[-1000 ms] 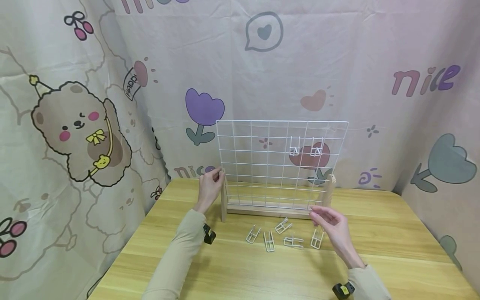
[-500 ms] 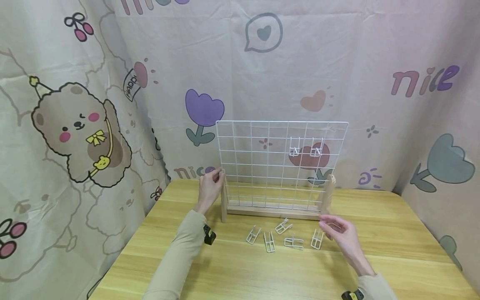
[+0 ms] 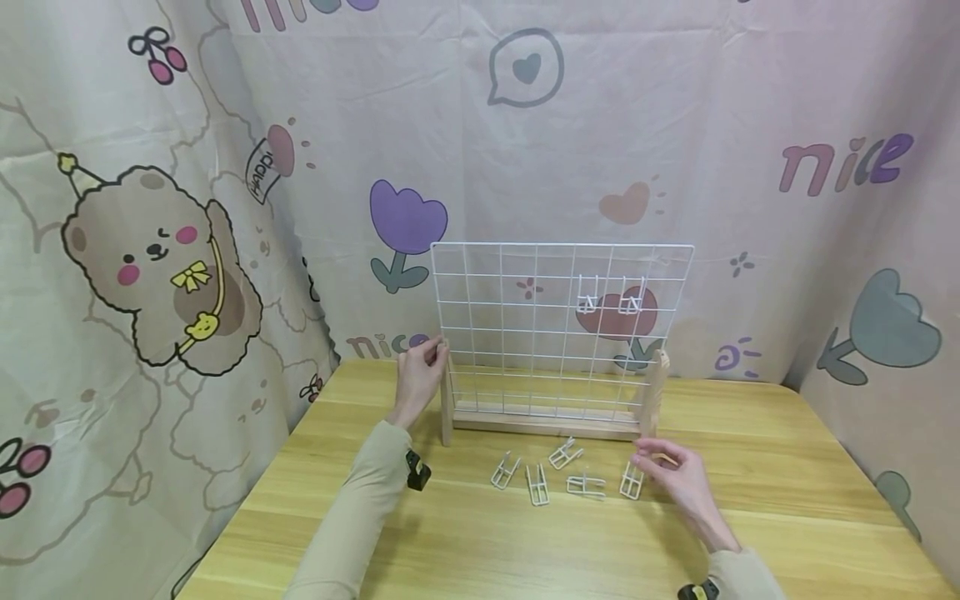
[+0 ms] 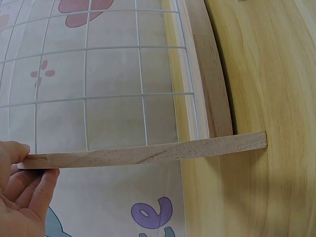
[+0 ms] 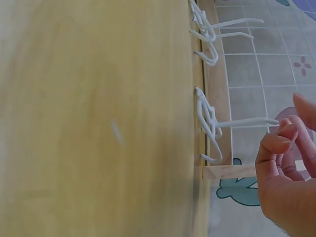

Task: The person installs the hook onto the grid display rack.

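Observation:
A white wire grid [image 3: 487, 317] stands upright in a wooden stand. My left hand [image 3: 418, 379] pinches the top of the stand's left upright [image 4: 123, 156] between thumb and fingers. Low at the front right, my right hand [image 3: 681, 479] is beside the rightmost loose white wire hook [image 3: 631, 486]. In the right wrist view, its bent fingers are by the tip of a hook's prong [image 5: 242, 122]; whether they touch it I cannot tell. Two similar hooks, one left [image 3: 587, 304] and one right [image 3: 631, 305], hang on the grid's upper right.
Several other loose wire hooks [image 3: 537, 486] lie on the wooden table [image 3: 525, 550] before the stand. The stand's right upright [image 3: 654, 392] rises behind my right hand. A printed curtain [image 3: 337, 125] hangs behind and along the sides.
My right hand has moved from the grid's lower right edge down and to the right, to beside the rightmost loose hook. The left hand keeps its hold on the upright.

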`<act>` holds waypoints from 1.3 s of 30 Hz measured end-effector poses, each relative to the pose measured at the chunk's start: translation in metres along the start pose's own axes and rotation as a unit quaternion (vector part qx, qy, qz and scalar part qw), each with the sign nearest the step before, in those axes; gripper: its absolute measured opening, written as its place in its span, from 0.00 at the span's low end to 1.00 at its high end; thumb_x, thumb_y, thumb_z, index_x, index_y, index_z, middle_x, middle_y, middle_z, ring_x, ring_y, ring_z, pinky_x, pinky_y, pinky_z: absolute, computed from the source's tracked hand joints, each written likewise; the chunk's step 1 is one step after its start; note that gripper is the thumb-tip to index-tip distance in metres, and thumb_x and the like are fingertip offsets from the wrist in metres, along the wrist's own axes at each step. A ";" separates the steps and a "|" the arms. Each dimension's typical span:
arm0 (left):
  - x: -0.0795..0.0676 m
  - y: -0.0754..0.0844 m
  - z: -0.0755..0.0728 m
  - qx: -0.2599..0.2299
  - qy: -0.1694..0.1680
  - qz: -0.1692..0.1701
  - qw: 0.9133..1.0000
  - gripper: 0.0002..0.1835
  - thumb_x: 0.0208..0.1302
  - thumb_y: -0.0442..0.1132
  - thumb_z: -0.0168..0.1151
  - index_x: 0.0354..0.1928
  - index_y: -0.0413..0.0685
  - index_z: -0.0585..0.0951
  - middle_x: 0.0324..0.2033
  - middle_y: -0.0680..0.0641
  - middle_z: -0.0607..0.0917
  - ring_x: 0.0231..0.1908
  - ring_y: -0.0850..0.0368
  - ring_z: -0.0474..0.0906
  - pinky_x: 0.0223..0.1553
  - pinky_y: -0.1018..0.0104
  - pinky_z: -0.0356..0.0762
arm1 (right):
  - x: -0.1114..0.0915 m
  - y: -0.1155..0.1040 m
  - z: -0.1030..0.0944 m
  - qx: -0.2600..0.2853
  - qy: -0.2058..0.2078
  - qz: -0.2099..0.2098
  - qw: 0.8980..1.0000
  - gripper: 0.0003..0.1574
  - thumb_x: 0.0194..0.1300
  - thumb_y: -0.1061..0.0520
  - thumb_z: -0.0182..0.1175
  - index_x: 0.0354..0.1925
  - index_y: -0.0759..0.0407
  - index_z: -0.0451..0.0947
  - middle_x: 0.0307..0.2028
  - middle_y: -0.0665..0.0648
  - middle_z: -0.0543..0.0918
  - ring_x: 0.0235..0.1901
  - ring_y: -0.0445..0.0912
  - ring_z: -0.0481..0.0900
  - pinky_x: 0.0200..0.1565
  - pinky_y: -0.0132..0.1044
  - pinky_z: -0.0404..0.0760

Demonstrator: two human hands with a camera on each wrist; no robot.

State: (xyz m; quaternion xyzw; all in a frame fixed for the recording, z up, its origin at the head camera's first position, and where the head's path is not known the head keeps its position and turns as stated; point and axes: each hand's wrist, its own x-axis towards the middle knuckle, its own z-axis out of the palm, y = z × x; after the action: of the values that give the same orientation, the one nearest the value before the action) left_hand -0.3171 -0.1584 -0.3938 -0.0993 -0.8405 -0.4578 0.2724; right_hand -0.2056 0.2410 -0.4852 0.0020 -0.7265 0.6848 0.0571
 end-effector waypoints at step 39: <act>0.000 0.000 -0.001 -0.001 0.002 0.009 1.000 0.17 0.71 0.33 0.60 0.56 0.29 0.80 0.49 0.30 0.85 0.51 0.38 0.85 0.52 0.50 0.85 | 0.002 0.007 -0.022 -0.144 -0.148 0.002 0.979 0.34 0.58 0.67 0.68 0.59 0.80 0.70 0.49 0.76 0.80 0.37 0.40 0.84 0.39 0.34 0.87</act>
State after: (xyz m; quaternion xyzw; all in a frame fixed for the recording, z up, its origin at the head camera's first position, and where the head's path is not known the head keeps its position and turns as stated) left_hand -0.3167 -0.1589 -0.3937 -0.1060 -0.8389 -0.4560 0.2776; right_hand -0.2064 0.2632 -0.4904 0.0933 -0.8179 0.5653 -0.0524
